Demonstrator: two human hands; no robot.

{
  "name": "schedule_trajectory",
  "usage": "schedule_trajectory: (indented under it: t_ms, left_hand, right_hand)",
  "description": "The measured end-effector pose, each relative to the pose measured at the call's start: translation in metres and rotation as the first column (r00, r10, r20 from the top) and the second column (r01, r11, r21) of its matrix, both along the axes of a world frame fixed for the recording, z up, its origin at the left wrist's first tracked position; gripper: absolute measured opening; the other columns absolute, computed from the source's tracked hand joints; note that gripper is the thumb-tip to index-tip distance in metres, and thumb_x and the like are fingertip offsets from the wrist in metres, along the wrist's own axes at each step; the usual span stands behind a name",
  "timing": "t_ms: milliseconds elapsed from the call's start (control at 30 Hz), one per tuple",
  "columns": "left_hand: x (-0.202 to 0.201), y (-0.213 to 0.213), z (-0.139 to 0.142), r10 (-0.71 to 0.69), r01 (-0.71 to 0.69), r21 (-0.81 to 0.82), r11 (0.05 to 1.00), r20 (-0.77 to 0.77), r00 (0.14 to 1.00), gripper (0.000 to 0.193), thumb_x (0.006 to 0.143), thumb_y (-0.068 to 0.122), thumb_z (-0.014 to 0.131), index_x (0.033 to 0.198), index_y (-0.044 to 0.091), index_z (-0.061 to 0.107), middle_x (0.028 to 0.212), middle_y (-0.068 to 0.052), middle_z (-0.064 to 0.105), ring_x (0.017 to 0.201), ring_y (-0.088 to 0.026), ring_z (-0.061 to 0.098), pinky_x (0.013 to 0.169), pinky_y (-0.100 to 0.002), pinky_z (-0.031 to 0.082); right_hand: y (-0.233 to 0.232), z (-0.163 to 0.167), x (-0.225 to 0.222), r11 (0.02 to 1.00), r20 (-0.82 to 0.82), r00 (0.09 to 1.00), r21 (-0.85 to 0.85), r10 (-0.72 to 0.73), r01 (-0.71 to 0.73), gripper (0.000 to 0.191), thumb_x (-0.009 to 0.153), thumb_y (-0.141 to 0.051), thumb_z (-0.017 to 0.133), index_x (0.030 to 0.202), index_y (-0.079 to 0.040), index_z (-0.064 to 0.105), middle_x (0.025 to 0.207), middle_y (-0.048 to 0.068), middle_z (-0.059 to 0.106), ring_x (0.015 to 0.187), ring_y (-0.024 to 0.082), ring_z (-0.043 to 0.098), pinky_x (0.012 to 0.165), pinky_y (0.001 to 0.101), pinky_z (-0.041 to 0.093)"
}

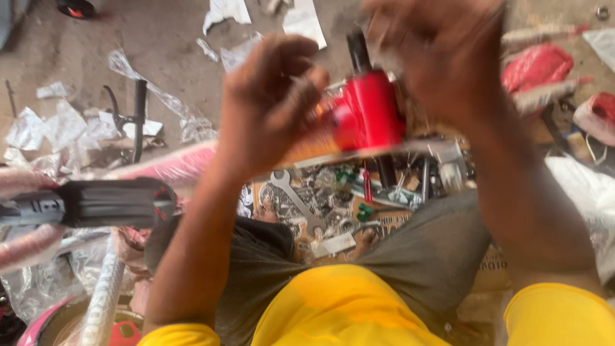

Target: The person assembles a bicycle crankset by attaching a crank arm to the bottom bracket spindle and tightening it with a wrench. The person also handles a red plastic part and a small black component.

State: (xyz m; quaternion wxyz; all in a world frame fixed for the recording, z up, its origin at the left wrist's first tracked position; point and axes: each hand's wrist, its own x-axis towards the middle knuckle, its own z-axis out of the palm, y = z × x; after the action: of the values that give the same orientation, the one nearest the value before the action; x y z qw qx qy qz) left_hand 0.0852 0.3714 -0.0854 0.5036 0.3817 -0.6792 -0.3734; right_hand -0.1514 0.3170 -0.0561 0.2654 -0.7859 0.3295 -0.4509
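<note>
Left hand [272, 96] and blurred right hand [442, 51] both clamped around glossy red metal part [370, 112] with black stem, above spanner-strewn cardboard tray [307, 205].

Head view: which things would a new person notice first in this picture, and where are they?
First the bright red part with a black stem, high in the middle, held between the left hand and the blurred right hand. Below it lies a box of wrenches and small metal parts. At the left edge a black ribbed handlebar grip stands out.
</note>
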Motion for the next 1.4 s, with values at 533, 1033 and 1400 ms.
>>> schedule_trajectory:
  t_ms: [533, 1033, 1400]
  left_hand:
    - [-0.024, 0.014, 0.005, -0.136, 0.173, -0.191, 0.966, 0.191, 0.972, 0.013, 0.100, 0.007, 0.076, 0.105, 0.002, 0.065, 0.097, -0.010, 0.066, 0.084, -0.023, 0.071, 0.073, -0.033, 0.057]
    - [-0.033, 0.024, 0.015, -0.045, 0.099, -0.305, 0.947, 0.181, 0.983, 0.020, 0.095, 0.004, 0.072, 0.115, 0.006, 0.071, 0.111, -0.011, 0.070, 0.096, -0.028, 0.075, 0.080, -0.036, 0.060]
    - [-0.033, 0.022, 0.014, 0.004, 0.070, -0.284, 0.956, 0.252, 0.968, 0.019, 0.097, 0.008, 0.072, 0.116, 0.007, 0.070, 0.109, -0.010, 0.069, 0.091, -0.028, 0.074, 0.074, -0.037, 0.060]
  right_hand:
    - [0.009, -0.002, -0.039, 0.780, 0.124, 0.883, 0.424, 0.452, -0.459, 0.011, 0.096, -0.007, 0.073, 0.104, 0.000, 0.069, 0.089, 0.007, 0.069, 0.079, 0.011, 0.065, 0.069, 0.0236, 0.055]
    - [-0.015, 0.012, -0.032, 0.378, 0.230, 0.831, 0.808, 0.506, -0.453, 0.072, 0.084, -0.028, 0.076, 0.147, -0.002, 0.051, 0.118, 0.018, 0.072, 0.112, 0.027, 0.070, 0.102, 0.0412, 0.057]
    - [-0.025, 0.001, -0.035, 0.368, 0.250, 0.807, 0.791, 0.534, -0.489, 0.087, 0.076, -0.037, 0.082, 0.149, -0.004, 0.047, 0.117, 0.020, 0.073, 0.112, 0.030, 0.072, 0.104, 0.0466, 0.057]
